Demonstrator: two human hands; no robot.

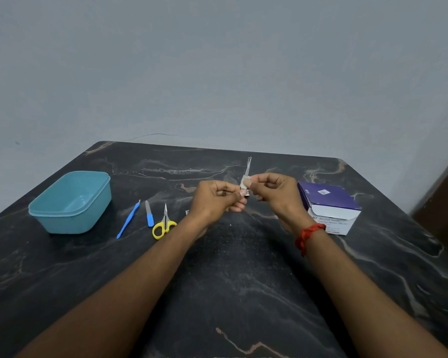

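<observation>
Left hand (217, 200) pinches metal tool (247, 171); right hand (274, 192) fingers pinch swab (244, 182) round it. Scissors (164, 224), file (148, 213), pusher (128, 219) apparently unwiped.

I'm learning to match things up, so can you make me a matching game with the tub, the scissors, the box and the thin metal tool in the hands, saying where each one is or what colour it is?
Things:
1. tub
2. scissors
3. box
4. thin metal tool

Clues:
A. pinched between the left hand and the right hand
B. yellow handles
C. teal, farthest left on the table
D. purple top, just right of the right hand

Pairs: 1-C, 2-B, 3-D, 4-A.
</observation>
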